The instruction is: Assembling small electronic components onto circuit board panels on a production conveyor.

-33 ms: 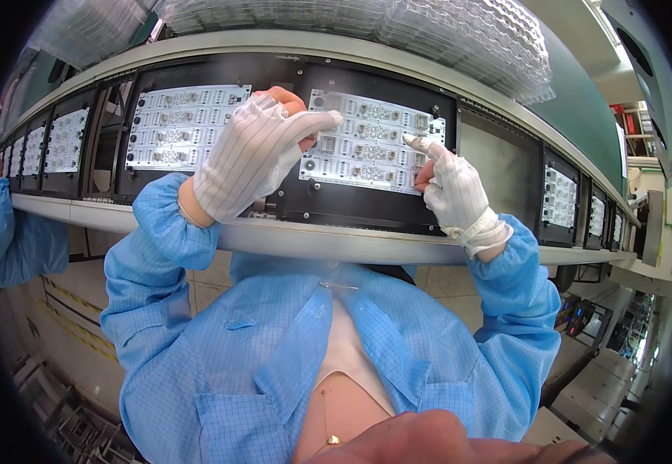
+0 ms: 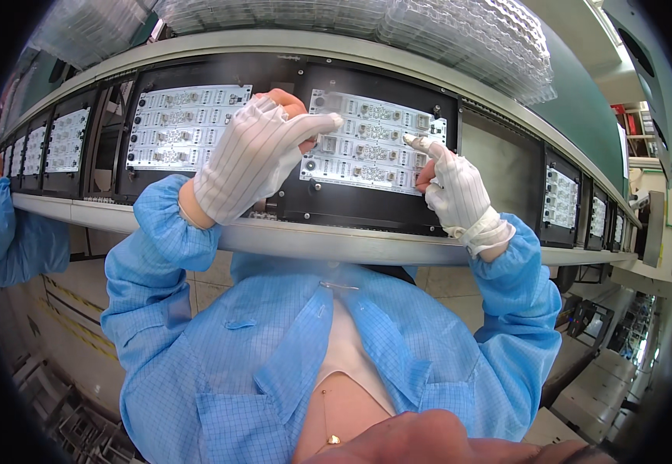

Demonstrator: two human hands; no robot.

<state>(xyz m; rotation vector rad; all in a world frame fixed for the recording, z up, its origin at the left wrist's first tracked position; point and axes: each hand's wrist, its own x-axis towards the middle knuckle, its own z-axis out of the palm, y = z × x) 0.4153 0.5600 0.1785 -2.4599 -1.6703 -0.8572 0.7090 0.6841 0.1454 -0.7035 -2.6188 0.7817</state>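
A white circuit board panel (image 2: pixel 374 155) with rows of small components lies in a black frame (image 2: pixel 336 210) in front of me. My left hand (image 2: pixel 252 151), in a white striped glove with bare fingertips, is over the panel's left edge. Its index finger stretches right above the board, the other fingers curled; what they may hold is hidden. At the panel's right edge is my right hand (image 2: pixel 453 185), gloved alike. Its index fingertip reaches over the board and the bare thumb sits by the edge, fingers bent together; whether anything small is between them cannot be seen.
Another board panel (image 2: pixel 177 139) in its frame sits left along the metal rail (image 2: pixel 351 246). Further framed panels stand at both ends, one board (image 2: pixel 560 197) at right. Clear plastic trays (image 2: pixel 459 39) are stacked behind. A blue sleeve (image 2: pixel 11 232) of another person shows far left.
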